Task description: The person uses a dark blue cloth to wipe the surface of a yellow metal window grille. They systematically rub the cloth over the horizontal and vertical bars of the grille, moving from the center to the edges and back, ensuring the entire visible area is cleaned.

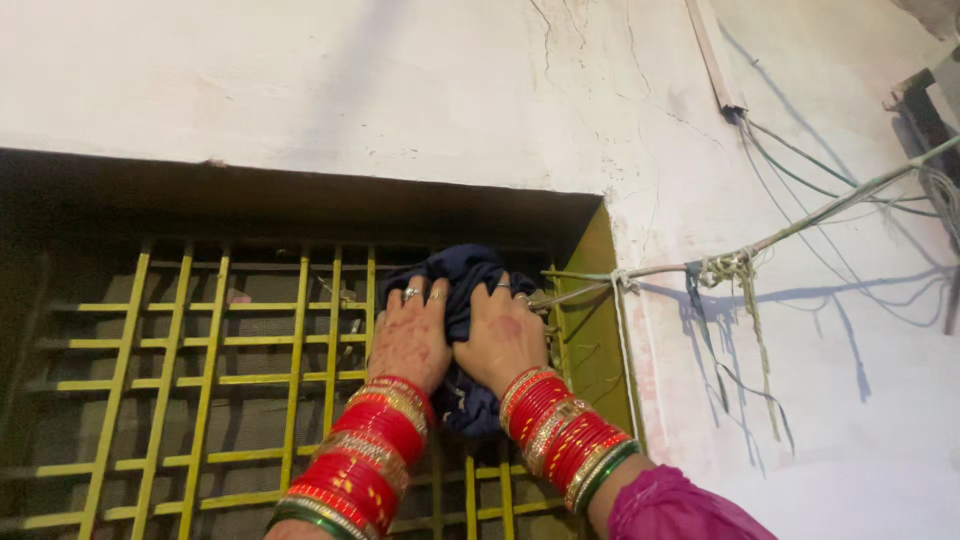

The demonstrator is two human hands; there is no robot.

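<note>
At the upper right corner of the window grille, the left hand point(410, 340) and the right hand point(503, 338) lie side by side, thumbs almost touching, both pressed flat with fingers curled over a bunched dark blue cloth point(462, 290). Each hand is closed on the cloth, which is held against the yellow metal grille point(210, 380); a fold of the cloth hangs down between the two wrists. Rings show on fingers of both hands. Both forearms carry stacks of red and gold bangles point(365, 455), and a pink sleeve point(680, 510) covers the right arm below them. The grille sits in a dark recess in a white plastered wall point(400, 80), cracked in places. Just right of the right hand, a rope point(690, 266) is tied to the grille's edge and runs up and right across the wall, with knotted string hanging from it. Thin wires point(800, 165) descend from a conduit point(712, 55) above.
</note>
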